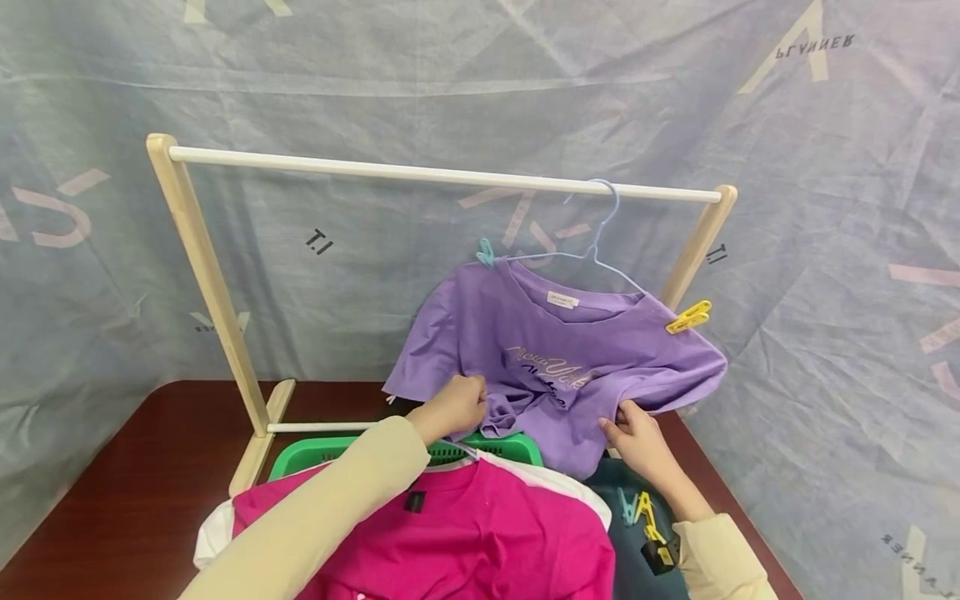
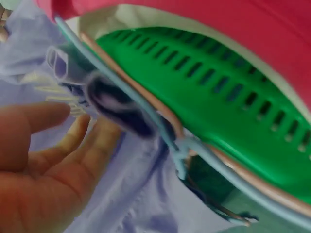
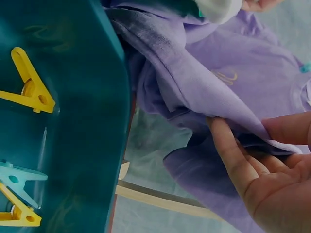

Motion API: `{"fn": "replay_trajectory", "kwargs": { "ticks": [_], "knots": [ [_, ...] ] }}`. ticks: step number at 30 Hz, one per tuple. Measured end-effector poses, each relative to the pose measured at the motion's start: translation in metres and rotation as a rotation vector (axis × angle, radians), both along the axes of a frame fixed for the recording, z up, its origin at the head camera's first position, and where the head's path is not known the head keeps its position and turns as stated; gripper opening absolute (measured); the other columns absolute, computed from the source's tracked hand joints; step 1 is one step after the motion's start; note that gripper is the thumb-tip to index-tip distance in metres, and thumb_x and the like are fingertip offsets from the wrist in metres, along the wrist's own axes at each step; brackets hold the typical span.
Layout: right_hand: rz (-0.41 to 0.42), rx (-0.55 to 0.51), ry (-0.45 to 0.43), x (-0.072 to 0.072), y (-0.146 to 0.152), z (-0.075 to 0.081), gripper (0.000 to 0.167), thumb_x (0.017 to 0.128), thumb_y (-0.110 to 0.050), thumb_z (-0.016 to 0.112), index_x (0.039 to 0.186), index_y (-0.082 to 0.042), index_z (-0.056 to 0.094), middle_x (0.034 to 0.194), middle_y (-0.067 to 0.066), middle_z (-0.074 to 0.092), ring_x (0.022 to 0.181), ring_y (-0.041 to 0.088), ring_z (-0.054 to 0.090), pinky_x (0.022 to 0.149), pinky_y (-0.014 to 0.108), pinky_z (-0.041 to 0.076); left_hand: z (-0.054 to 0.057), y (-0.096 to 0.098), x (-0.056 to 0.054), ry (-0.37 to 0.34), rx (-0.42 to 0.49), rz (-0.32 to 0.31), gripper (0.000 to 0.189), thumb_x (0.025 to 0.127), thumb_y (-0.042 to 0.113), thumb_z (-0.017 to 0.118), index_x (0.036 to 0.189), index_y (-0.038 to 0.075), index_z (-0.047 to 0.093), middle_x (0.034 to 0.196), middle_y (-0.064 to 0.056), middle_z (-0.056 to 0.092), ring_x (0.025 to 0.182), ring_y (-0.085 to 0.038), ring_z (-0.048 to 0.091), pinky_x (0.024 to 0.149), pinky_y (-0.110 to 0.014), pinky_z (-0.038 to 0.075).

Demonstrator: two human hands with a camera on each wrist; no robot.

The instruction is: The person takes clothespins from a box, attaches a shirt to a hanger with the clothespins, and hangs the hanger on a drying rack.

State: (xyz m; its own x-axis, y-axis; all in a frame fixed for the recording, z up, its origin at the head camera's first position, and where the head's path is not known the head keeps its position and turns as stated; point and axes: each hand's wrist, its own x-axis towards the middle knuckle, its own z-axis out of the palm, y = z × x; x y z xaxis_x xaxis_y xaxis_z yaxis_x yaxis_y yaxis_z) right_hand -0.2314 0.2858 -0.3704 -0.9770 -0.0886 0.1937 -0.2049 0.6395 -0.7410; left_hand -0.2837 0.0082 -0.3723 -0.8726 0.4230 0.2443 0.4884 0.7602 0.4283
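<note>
A purple T-shirt hangs from a pale blue hanger hooked on the rack's white bar. A blue clothespin clips one shoulder, a yellow clothespin the other. My left hand is at the shirt's bunched lower part, fingers bent loosely. In the left wrist view, a gap shows between thumb and fingers, fingertips right by the rolled hem. My right hand pinches the fabric below the right sleeve. The right wrist view shows the thumb over a fold and fingers under it.
A green basket stands in front of the wooden rack. Magenta and white shirts on hangers lie over it. To the right, a dark teal bin holds several blue and yellow clothespins. Grey patterned cloth backs the table.
</note>
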Motion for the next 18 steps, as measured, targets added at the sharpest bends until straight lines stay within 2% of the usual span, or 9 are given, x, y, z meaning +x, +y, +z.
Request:
{"fn": "replay_trajectory", "kwargs": {
  "ticks": [2,4,5,9,12,15,16,18],
  "knots": [
    [-0.010,0.012,-0.009,0.000,0.001,-0.002,0.018,0.088,-0.003,0.056,0.100,0.008,0.049,0.102,0.031,0.061,0.089,0.036,0.066,0.065,0.033,0.055,0.000,-0.007,0.000,-0.030,0.002,-0.007,0.007,0.078,0.004,0.051,0.073,0.006,0.055,0.070,-0.007,0.060,0.068,-0.022,0.059,0.062,-0.030,0.048],
    [-0.020,0.015,-0.020,0.000,0.002,-0.004,0.020,0.088,-0.003,0.056,0.102,0.008,0.049,0.103,0.031,0.061,0.088,0.035,0.066,0.064,0.033,0.055,0.001,-0.014,0.000,0.006,0.018,0.003,0.008,0.078,0.004,0.053,0.072,0.007,0.055,0.069,-0.006,0.059,0.065,-0.019,0.057,0.060,-0.029,0.046],
    [-0.021,0.011,-0.023,0.000,0.003,-0.005,0.021,0.088,-0.003,0.056,0.103,0.009,0.049,0.104,0.031,0.061,0.088,0.035,0.066,0.064,0.033,0.055,0.012,-0.017,0.006,-0.018,0.013,0.034,0.008,0.078,0.001,0.054,0.071,0.005,0.056,0.070,-0.007,0.060,0.066,-0.021,0.058,0.061,-0.030,0.047],
    [-0.022,-0.016,-0.046,0.001,0.007,-0.007,0.023,0.088,-0.003,0.055,0.106,0.010,0.048,0.103,0.031,0.061,0.085,0.033,0.067,0.063,0.032,0.055,0.021,-0.034,0.006,-0.017,0.022,0.145,0.022,0.079,0.001,0.052,0.060,0.010,0.045,0.059,-0.001,0.046,0.054,-0.015,0.045,0.050,-0.026,0.037],
    [-0.023,-0.030,-0.065,0.001,0.009,-0.008,0.022,0.088,-0.003,0.055,0.105,0.010,0.047,0.101,0.030,0.061,0.078,0.028,0.068,0.063,0.031,0.055,0.027,-0.050,0.004,-0.078,-0.014,0.251,0.021,0.079,0.004,0.049,0.060,0.011,0.043,0.060,-0.002,0.044,0.054,-0.016,0.043,0.049,-0.028,0.036],
    [-0.027,-0.029,-0.077,0.001,0.009,-0.009,0.020,0.089,-0.003,0.054,0.103,0.009,0.047,0.100,0.029,0.061,0.072,0.023,0.068,0.062,0.029,0.055,0.027,-0.066,0.000,-0.134,-0.077,0.335,0.007,0.080,0.006,0.049,0.074,0.004,0.054,0.076,-0.011,0.058,0.067,-0.024,0.057,0.055,-0.036,0.045],
    [-0.030,-0.028,-0.080,0.001,0.010,-0.010,0.020,0.089,-0.004,0.055,0.103,0.009,0.047,0.101,0.029,0.062,0.070,0.021,0.068,0.062,0.029,0.055,0.026,-0.072,-0.002,-0.160,-0.094,0.359,0.008,0.081,0.006,0.050,0.083,0.002,0.056,0.085,-0.015,0.060,0.074,-0.029,0.060,0.060,-0.040,0.047],
    [-0.034,-0.022,-0.082,0.002,0.010,-0.010,0.021,0.089,-0.004,0.055,0.103,0.008,0.047,0.101,0.028,0.062,0.068,0.019,0.067,0.061,0.027,0.054,0.022,-0.081,-0.004,-0.232,-0.121,0.394,0.023,0.082,0.007,0.051,0.102,-0.005,0.052,0.099,-0.023,0.058,0.087,-0.038,0.060,0.068,-0.047,0.049]
  ]
}}
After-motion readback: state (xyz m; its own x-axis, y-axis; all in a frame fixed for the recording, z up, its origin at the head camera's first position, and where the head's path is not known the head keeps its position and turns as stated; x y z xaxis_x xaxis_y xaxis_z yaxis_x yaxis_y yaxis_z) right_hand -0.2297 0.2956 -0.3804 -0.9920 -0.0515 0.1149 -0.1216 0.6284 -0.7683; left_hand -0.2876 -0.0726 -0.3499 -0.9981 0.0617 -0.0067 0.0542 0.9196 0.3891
